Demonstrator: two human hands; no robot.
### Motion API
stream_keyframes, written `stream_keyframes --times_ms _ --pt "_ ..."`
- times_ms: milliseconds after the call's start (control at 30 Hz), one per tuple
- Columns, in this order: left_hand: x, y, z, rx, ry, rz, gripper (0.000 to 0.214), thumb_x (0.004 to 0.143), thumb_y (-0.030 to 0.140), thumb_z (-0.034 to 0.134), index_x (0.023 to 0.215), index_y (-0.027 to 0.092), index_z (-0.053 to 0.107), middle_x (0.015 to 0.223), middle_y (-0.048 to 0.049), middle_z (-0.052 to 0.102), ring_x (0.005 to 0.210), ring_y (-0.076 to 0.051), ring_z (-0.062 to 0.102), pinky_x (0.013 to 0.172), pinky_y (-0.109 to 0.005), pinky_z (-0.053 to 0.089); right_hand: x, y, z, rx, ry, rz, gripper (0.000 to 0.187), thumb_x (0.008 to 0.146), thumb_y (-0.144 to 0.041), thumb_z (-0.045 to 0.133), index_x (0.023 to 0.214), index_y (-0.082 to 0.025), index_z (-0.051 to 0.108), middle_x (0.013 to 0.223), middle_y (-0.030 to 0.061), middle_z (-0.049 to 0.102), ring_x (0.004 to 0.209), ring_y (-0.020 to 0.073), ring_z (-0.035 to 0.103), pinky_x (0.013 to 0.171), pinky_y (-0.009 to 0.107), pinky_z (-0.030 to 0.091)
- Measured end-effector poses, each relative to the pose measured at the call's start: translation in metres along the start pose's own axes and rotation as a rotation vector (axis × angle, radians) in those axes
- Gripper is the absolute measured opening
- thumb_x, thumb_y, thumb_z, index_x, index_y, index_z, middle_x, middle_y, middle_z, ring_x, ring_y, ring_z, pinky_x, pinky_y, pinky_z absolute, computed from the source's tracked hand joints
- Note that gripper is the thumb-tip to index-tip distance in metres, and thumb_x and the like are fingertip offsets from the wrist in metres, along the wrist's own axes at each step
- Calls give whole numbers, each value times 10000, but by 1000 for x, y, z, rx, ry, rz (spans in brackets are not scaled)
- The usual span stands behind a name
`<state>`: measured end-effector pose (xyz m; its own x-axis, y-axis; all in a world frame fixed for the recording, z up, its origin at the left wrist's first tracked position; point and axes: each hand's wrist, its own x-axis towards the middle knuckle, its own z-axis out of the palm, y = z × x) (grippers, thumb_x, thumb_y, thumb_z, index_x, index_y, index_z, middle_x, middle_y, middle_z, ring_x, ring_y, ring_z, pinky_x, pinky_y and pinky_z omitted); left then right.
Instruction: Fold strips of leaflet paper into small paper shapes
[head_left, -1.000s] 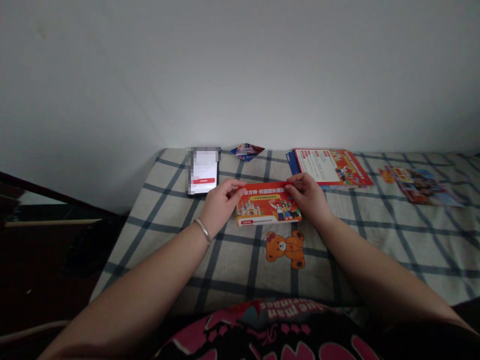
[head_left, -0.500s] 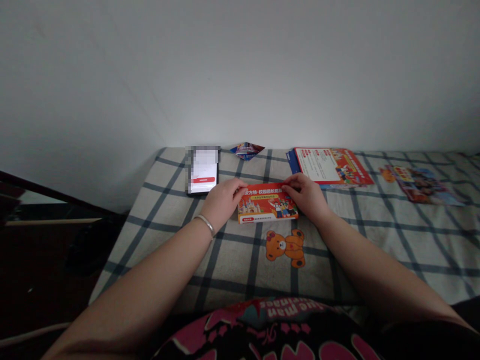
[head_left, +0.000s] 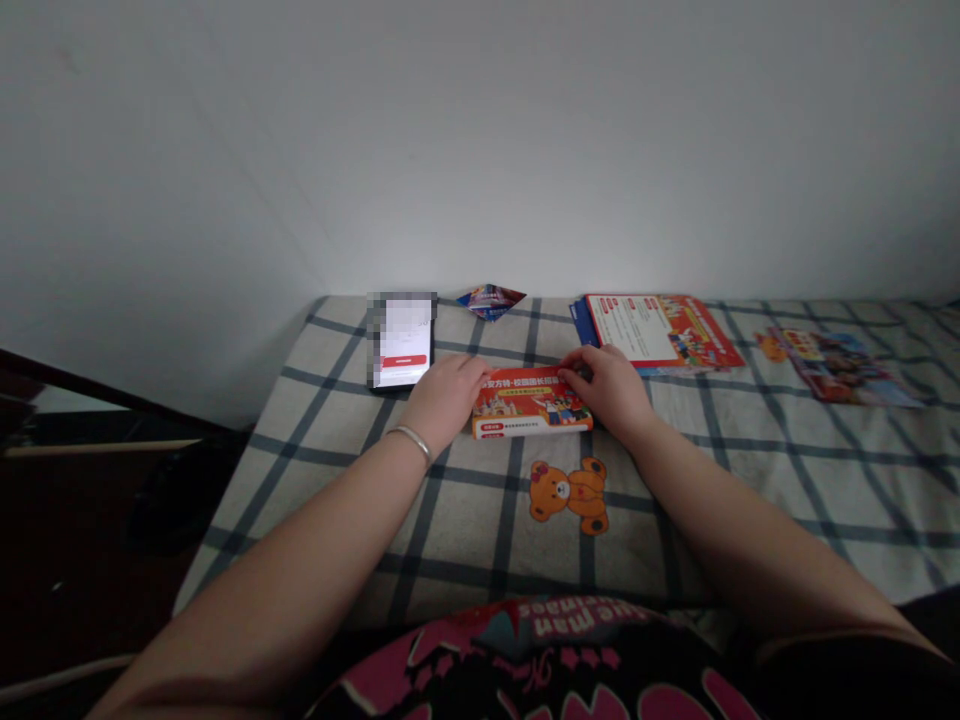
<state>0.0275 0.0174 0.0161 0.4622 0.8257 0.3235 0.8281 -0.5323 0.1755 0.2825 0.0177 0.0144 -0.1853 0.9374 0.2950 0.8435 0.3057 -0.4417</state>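
A red and orange printed leaflet (head_left: 525,400), bent or folded along its near edge, lies across the checked cloth in front of me. At its far left corner my left hand (head_left: 448,393), with a silver bangle on the wrist, is closed with the fingers pinching the paper. My right hand (head_left: 609,385) grips the far right corner between thumb and fingers. Both hands hide parts of the leaflet's far edge. Beyond the right hand rests a stack of similar leaflets (head_left: 637,330), red and white on top with blue showing underneath.
A phone (head_left: 405,340) with a lit, partly blurred screen lies at the back left. Beside it sits a small folded paper piece (head_left: 491,300). A colourful flyer (head_left: 844,370) lies far right. The wall (head_left: 480,150) borders the checked cloth (head_left: 360,540), which bears a printed bear.
The leaflet's front part has tipped, and its near edge sits slightly higher in view. My fingers have shifted a little along its far edge; the view has moved slightly.
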Motion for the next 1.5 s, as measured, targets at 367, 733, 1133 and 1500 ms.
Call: stream_keyframes --times_ms 367,733,1133,1500 --pt "2 -1 2 102 10 64 205 941 155 477 885 146 673 855 -83 615 872 -241 504 806 -366 430 3 1 1 -99 -42 -50 123 875 -271 584 867 -222 696 831 63 675 847 254 569 795 399 455" --pt "1 3 1 110 6 28 196 942 152 482 1038 157 652 978 -95 607 934 -250 501 797 -358 428 5 6 2 -47 -94 -85 197 910 -279 559 946 -266 753 884 56 654 895 227 592 798 362 467" --pt "4 10 -16 258 -178 175 169 920 120 519 976 150 676 916 -77 624 879 -226 538 734 -328 450 8 5 -8 -137 -194 -192 278 902 -219 541 1068 -278 756 936 75 644 893 227 601 834 360 490" --pt "3 18 -24 210 -262 144 202 930 263 570 1041 129 674 978 -88 622 927 -247 555 772 -337 458 -3 -17 -26 -300 -265 -235 507 775 -532 707 1226 -303 675 1027 105 618 928 276 577 794 397 484"
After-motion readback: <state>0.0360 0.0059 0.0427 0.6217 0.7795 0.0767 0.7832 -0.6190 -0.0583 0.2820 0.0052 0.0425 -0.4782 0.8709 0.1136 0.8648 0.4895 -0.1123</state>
